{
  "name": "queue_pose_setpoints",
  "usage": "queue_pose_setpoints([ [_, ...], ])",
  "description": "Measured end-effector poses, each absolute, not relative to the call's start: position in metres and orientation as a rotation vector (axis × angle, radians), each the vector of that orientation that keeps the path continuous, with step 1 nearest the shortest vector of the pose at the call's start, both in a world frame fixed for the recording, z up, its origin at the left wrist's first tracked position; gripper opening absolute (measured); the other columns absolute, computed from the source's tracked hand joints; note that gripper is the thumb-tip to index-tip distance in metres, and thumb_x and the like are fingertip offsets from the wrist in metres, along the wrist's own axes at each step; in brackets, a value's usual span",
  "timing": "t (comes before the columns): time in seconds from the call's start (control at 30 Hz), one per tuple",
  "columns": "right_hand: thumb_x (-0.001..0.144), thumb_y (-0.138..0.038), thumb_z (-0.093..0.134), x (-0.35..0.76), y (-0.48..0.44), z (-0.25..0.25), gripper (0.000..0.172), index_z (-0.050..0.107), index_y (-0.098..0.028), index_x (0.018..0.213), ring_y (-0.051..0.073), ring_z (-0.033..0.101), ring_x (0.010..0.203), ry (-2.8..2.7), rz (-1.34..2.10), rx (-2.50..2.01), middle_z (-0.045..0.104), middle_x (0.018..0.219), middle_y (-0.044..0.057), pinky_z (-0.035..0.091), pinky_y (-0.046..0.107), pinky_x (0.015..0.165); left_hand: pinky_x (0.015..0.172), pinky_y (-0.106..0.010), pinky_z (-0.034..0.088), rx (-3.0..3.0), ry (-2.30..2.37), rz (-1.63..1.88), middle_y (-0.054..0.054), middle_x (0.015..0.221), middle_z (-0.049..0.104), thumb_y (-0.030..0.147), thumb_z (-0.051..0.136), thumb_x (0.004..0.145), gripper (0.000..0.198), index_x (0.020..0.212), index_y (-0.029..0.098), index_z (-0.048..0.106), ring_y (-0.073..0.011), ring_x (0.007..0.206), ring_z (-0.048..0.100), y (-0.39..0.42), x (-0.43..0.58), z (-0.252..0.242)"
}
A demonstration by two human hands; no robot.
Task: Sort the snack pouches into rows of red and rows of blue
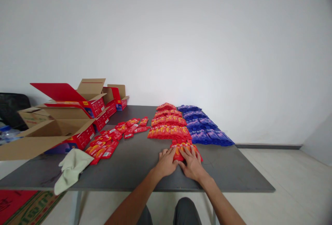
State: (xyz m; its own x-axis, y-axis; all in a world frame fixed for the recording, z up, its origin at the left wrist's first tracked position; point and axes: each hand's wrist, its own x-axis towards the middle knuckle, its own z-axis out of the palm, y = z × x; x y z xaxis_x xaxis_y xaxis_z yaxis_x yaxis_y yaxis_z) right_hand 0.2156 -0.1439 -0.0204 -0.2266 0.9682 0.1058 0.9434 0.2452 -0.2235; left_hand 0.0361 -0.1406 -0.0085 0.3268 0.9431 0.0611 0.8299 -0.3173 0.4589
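A short row of red snack-size packets (178, 155) with orange pictures lies near the table's front edge. My right hand (192, 164) rests on top of these packets, its fingers spread. At their left edge lies my left hand (167, 162), fingers extended and the thumb close to the right thumb. Neither hand is wrapped round a packet. Just beyond, several overlapping rows of the same red packets (168, 131) run toward the wall. Rows of blue-purple packets (207, 135) lie to their right. Loose red packets (103, 143) are scattered on the left.
Open red and brown cardboard boxes (80, 138) stand along the table's left side. A pale green cloth (72, 168) hangs over the front left edge. The grey table (135, 173) has a white wall behind it. A red and brown carton (28, 206) sits below at left.
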Motion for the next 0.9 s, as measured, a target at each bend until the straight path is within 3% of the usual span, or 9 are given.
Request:
queue_pose_setpoints([
  [0.17, 0.093, -0.057, 0.035, 0.224, -0.145, -0.028, 0.063, 0.034, -0.03, 0.149, 0.032, 0.006, 0.147, -2.276, 0.138, -1.811, 0.028, 0.157, 0.001, 0.003, 0.053, 0.114, 0.108, -0.048, 0.026, 2.338, 1.564, 0.485, -0.003, 0.153, 0.037, 0.039, 0.038, 0.09, 0.056, 0.145, 0.029, 0.04, -0.0308, 0.131, 0.034, -0.143, 0.038, -0.014],
  [0.27, 0.096, -0.055, 0.028, 0.224, -0.147, -0.031, 0.059, 0.033, -0.03, 0.149, 0.03, 0.004, 0.147, -2.287, 0.096, -1.815, 0.027, 0.157, 0.001, 0.004, 0.053, 0.115, 0.111, -0.052, 0.021, 2.372, 1.554, 0.491, -0.003, 0.155, 0.033, 0.042, 0.037, 0.091, 0.056, 0.146, 0.029, 0.038, -0.0315, 0.14, 0.023, -0.144, 0.04, -0.018],
  [0.37, 0.096, -0.053, 0.027, 0.223, -0.147, -0.033, 0.059, 0.032, -0.03, 0.15, 0.03, 0.003, 0.147, -2.297, 0.064, -1.817, 0.026, 0.158, 0.001, 0.004, 0.053, 0.115, 0.115, -0.055, 0.013, 2.399, 1.5, 0.459, -0.002, 0.157, 0.029, 0.04, 0.03, 0.094, 0.056, 0.149, 0.029, 0.031, -0.0269, 0.146, 0.014, -0.143, 0.041, -0.02],
  [0.53, 0.097, -0.05, 0.024, 0.221, -0.146, -0.039, 0.06, 0.028, -0.025, 0.152, 0.029, 0.002, 0.148, -2.29, 0.026, -1.83, 0.022, 0.159, 0.002, 0.003, 0.053, 0.115, 0.118, -0.055, 0.004, 2.424, 1.466, 0.445, -0.004, 0.157, 0.029, 0.035, 0.023, 0.096, 0.055, 0.15, 0.026, 0.029, -0.0219, 0.146, 0.02, -0.142, 0.044, -0.023],
  [0.7, 0.097, -0.051, 0.024, 0.221, -0.145, -0.044, 0.063, 0.024, -0.021, 0.153, 0.028, 0.001, 0.148, -2.245, -0.055, -1.841, 0.015, 0.16, 0.005, 0.003, 0.051, 0.116, 0.117, -0.057, 0.003, 2.474, 1.459, 0.47, -0.005, 0.157, 0.029, 0.035, 0.025, 0.097, 0.055, 0.151, 0.028, 0.027, -0.0242, 0.145, 0.021, -0.144, 0.048, -0.023],
  [0.9, 0.096, -0.05, 0.026, 0.22, -0.143, -0.047, 0.063, 0.031, -0.019, 0.151, 0.029, 0.007, 0.148, -2.247, -0.043, -1.863, 0.022, 0.158, 0.007, 0.005, 0.049, 0.116, 0.117, -0.058, 0.006, 2.483, 1.466, 0.525, -0.006, 0.156, 0.031, 0.037, 0.028, 0.097, 0.053, 0.149, 0.027, 0.033, -0.0272, 0.144, 0.024, -0.146, 0.049, -0.021],
])
